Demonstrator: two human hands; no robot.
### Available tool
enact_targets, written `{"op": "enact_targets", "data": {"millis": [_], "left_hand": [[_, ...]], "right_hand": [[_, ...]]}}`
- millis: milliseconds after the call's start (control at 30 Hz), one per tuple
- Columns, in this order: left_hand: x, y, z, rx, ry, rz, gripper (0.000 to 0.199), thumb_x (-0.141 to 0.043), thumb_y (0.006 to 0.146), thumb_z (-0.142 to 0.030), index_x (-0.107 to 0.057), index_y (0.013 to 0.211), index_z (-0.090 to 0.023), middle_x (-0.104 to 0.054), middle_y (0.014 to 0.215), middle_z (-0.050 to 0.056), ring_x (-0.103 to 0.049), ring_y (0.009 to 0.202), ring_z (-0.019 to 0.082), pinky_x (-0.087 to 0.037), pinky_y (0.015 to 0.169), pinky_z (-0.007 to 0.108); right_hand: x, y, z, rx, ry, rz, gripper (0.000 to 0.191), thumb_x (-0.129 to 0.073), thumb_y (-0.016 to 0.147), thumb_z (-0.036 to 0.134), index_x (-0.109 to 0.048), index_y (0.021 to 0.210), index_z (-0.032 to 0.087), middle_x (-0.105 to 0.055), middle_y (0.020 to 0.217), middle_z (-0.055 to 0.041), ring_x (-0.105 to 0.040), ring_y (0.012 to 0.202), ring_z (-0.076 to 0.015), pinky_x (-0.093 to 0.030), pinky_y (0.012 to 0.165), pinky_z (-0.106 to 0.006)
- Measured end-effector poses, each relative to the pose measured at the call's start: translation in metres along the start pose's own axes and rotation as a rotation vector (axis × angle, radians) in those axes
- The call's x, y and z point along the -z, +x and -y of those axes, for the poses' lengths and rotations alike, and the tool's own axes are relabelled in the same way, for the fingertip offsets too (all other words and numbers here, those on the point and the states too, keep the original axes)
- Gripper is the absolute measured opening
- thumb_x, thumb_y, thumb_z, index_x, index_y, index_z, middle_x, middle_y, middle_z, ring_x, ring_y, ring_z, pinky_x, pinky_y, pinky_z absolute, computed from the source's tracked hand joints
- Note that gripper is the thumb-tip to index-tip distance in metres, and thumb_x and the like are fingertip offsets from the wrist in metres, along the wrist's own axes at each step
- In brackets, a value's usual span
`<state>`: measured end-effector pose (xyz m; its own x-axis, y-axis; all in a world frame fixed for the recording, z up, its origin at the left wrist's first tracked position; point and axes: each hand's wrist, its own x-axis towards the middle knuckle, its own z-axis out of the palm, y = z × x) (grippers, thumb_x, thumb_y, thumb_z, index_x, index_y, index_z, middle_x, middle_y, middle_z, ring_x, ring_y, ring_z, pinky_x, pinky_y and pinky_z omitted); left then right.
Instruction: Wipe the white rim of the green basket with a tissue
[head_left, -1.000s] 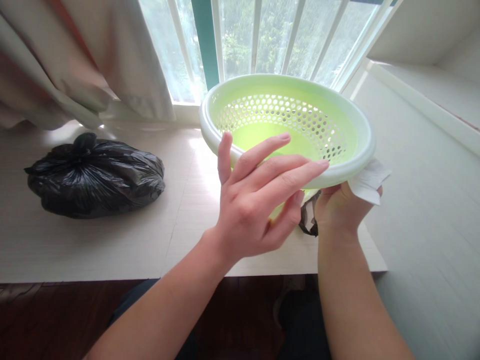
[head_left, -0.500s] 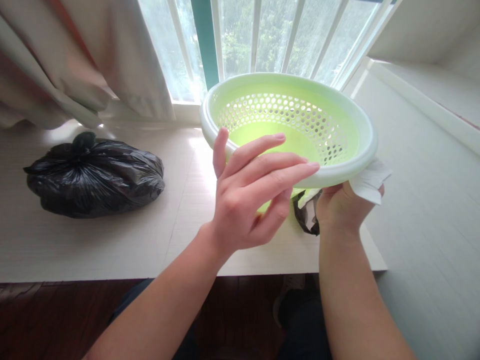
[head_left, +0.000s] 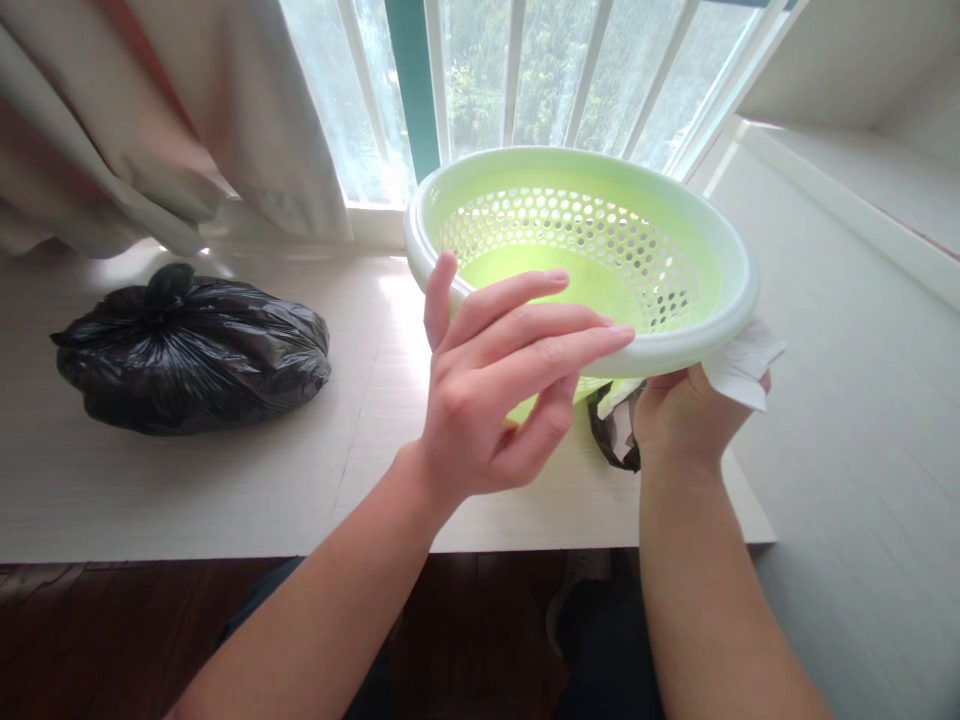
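A pale green plastic basket (head_left: 577, 275) with rows of round holes is tilted towards me above the white ledge. Across its near rim stretches my left hand (head_left: 487, 390), fingers extended and spread, little finger raised, thumb bent below. My right hand (head_left: 679, 415) is under the basket's right side, closed on a white tissue (head_left: 742, 362) that sticks out beside the rim; most of its fingers are hidden. Beneath the basket, by my right wrist, a crumpled dark plastic bag (head_left: 615, 440) shows partly, with something whitish at its opening.
A tied black plastic bag (head_left: 195, 355) lies full on the left of the ledge (head_left: 285, 490). Behind are a curtain (head_left: 247, 130) and a barred window (head_left: 547, 80). A pale wall panel (head_left: 855, 400) bounds the right side. Dark floor shows below the ledge's front edge.
Almost nothing differs. The basket and the tissue appear shifted very slightly to the right, and both hands keep the same pose.
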<state>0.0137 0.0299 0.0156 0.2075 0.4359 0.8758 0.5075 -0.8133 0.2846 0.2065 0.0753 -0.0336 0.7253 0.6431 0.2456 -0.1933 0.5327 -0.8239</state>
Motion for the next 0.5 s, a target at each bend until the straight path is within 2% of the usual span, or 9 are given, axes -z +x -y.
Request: {"op": "enact_targets", "data": {"millis": [167,500], "left_hand": [[0.0022,0.0007,0.0002,0.018,-0.006,0.014,0.036,-0.048,0.096,-0.02,-0.072,0.116,-0.039,-0.079,0.115,-0.013,-0.066,0.13,0.014,-0.001,0.147,0.049],[0.0038,0.002,0.0028,0.014,-0.022,0.006,0.036,-0.05,0.095,-0.018,-0.073,0.114,-0.037,-0.08,0.113,-0.013,-0.068,0.128,0.014,-0.004,0.148,0.049]], "right_hand": [[0.0,0.0003,-0.0002,-0.001,0.002,-0.004,0.028,-0.071,0.086,0.047,-0.062,0.086,0.021,-0.053,0.063,0.008,-0.054,0.051,-0.0071,-0.038,0.038,-0.016],[0.0001,-0.0017,0.0022,0.006,0.007,-0.017,0.016,-0.069,0.087,0.037,-0.064,0.085,0.021,-0.058,0.069,0.0045,-0.057,0.056,-0.0104,-0.042,0.039,-0.02]]}}
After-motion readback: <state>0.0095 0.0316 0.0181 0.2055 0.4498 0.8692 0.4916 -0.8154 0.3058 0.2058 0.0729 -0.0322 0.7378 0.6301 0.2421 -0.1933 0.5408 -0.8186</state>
